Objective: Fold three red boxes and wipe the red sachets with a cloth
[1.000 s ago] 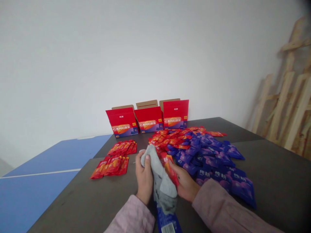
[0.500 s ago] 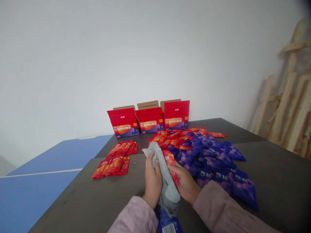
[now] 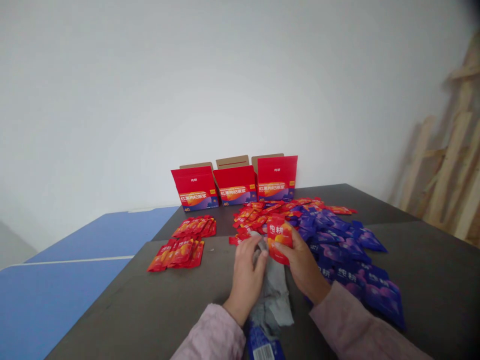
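Note:
My right hand [image 3: 305,267] holds up a red pouch [image 3: 278,237] with white lettering and orange fruit on its front, thumb across its lower part. A grey cloth [image 3: 275,287] is pinched at its top by my left hand [image 3: 247,275], just left of the pouch, and drapes down toward me. The cloth's lower end lies over a blue pouch [image 3: 264,345] with a barcode, partly covered. Behind my hands lies a loose heap of red pouches [image 3: 258,215]. To the right spreads a pile of purple-blue pouches [image 3: 337,245], partly hidden by my right hand.
Two groups of overlapping red pouches, a nearer one [image 3: 178,254] and a farther one [image 3: 195,226], lie left on the dark table [image 3: 150,310]. Three open red boxes [image 3: 235,185] stand at the back by the wall. A blue table [image 3: 75,285] adjoins left; wooden frames [image 3: 446,170] lean right.
The red pouch has come away from the cloth and now stands upright in my right hand, front showing. My left hand has slid with the cloth's top, which hangs looser. The view has shifted slightly.

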{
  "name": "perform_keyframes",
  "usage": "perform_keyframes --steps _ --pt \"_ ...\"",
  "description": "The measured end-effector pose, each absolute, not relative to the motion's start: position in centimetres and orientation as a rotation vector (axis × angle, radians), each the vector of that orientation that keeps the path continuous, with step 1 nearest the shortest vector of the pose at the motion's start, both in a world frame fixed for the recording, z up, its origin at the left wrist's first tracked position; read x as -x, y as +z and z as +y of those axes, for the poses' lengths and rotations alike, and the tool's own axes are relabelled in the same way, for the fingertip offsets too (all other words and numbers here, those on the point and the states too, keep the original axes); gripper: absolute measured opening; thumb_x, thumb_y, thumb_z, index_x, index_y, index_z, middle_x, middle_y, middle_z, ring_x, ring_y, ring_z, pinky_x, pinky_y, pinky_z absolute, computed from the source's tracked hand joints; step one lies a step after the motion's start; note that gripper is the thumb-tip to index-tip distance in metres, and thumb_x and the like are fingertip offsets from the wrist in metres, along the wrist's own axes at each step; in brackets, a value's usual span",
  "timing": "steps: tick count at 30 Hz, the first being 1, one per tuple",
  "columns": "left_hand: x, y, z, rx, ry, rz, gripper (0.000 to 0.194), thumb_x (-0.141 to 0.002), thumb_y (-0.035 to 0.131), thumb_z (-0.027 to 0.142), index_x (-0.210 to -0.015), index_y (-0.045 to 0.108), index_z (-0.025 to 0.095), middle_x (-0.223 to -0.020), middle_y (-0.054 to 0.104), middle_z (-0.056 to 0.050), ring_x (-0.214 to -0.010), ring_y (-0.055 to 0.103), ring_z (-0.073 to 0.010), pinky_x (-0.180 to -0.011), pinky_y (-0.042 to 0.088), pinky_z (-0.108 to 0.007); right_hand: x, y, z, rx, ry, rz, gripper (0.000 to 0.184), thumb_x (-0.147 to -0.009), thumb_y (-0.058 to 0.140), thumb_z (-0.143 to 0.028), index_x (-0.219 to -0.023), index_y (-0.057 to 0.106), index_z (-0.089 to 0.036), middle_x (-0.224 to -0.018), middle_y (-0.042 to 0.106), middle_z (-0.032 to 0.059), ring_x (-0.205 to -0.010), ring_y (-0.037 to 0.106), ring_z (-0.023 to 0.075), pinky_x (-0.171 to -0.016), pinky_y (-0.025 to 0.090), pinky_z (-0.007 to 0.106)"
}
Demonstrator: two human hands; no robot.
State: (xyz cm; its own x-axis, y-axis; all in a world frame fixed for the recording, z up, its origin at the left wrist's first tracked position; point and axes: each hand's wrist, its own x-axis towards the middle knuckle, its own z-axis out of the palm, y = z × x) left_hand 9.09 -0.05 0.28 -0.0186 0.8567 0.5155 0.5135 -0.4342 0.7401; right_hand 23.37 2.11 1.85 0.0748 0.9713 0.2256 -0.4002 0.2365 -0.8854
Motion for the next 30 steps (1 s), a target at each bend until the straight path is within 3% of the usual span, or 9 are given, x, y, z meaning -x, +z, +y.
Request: perform_keyframes --steps 4,9,13,19,26,30 --pt "-9.9 0.9 -0.6 -1.624 1.372 1.212 0.037 -0.089 0.062 0.036 -0.124 0.061 0.022 -0.097 0.071 -0.004 -0.089 0.065 -0.0186 -0.083 0.050 -0.032 -22.6 3.4 1.0 0.757 1.252 -0.968 0.061 -0.069 0.077 -0.025 -0.127 0.061 -0.029 -0.123 0.071 0.0024 -0.107 0.066 0.0256 -0.094 0.052 0.041" --pt "-9.1 1.4 -0.5 -1.336 1.303 1.002 0.031 -0.084 0.067 0.048 -0.092 0.061 0.019 -0.064 0.058 0.004 -0.056 0.051 -0.0107 -0.058 0.039 -0.023 -21.4 6.3 0.0 0.734 1.367 -0.922 0.055 -0.066 0.079 -0.025 -0.119 0.065 -0.028 -0.104 0.075 0.0034 -0.089 0.070 0.0254 -0.080 0.055 0.039" --pt "-7.1 2.7 -1.2 -1.315 1.291 0.978 0.032 -0.083 0.067 0.049 -0.081 0.058 0.018 -0.063 0.059 0.003 -0.052 0.044 -0.0089 -0.053 0.032 -0.021 -20.8 8.8 0.3 0.657 1.526 -0.910 0.043 -0.068 0.079 -0.030 -0.110 0.070 -0.026 -0.096 0.076 0.0055 -0.091 0.071 0.0295 -0.079 0.057 0.043" --pt "-3.3 4.1 -2.8 -1.398 1.255 1.040 0.030 -0.086 0.064 0.045 -0.075 0.057 0.018 -0.062 0.056 0.004 -0.054 0.043 -0.0083 -0.054 0.032 -0.021 -18.1 10.7 1.8 0.662 1.597 -0.899 0.035 -0.071 0.077 -0.028 -0.106 0.072 -0.025 -0.094 0.077 0.0068 -0.095 0.072 0.0300 -0.082 0.058 0.046" --pt "2.6 4.9 -3.8 -1.271 1.408 1.183 0.031 -0.085 0.065 0.048 -0.079 0.056 0.019 -0.063 0.059 0.004 -0.052 0.046 -0.0082 -0.053 0.034 -0.020 -10.2 10.8 4.0 0.553 1.722 -0.835 0.036 -0.074 0.070 -0.016 -0.109 0.066 -0.024 -0.080 0.074 0.0021 -0.082 0.075 0.0253 -0.075 0.060 0.044" --pt "6.3 4.7 -4.0 -1.214 1.488 1.288 0.034 -0.081 0.068 0.050 -0.076 0.056 0.019 -0.060 0.056 0.005 -0.050 0.042 -0.0073 -0.050 0.030 -0.020 -4.9 10.3 5.1 0.578 1.756 -0.827 0.029 -0.079 0.068 -0.023 -0.107 0.064 -0.024 -0.070 0.072 -0.0001 -0.069 0.074 0.0231 -0.064 0.059 0.038"
